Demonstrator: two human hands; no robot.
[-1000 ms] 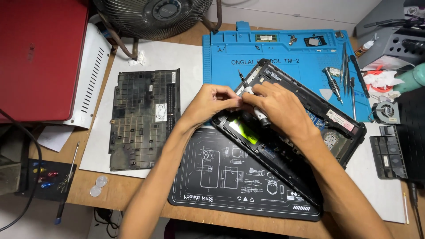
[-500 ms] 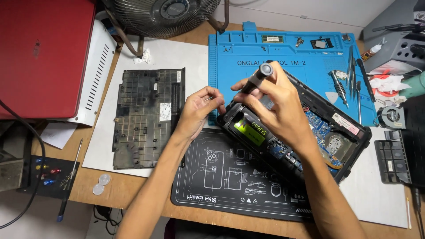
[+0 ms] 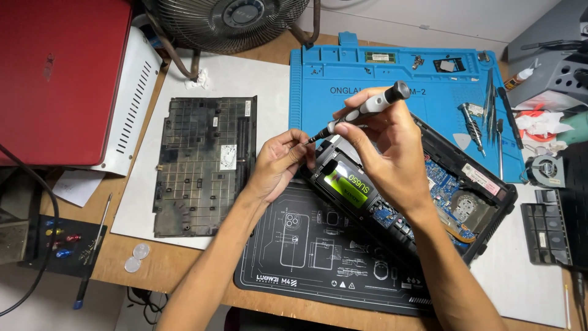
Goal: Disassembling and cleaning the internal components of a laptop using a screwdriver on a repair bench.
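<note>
Brown wooden desk (image 3: 184, 270) under big blue rubber mat (image 3: 343, 79) and black printed mat (image 3: 294, 257). Open black laptop body (image 3: 453, 202) lying across both mats. Right hand (image 3: 386, 153) grip pinching grey metal screwdriver (image 3: 367, 110), tilted. Left hand (image 3: 282, 162) fingers pressed together at its tip.

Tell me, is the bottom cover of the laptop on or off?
Off. The laptop shows its bare blue board, and the black bottom cover lies apart on the white sheet, left of both hands.
</note>
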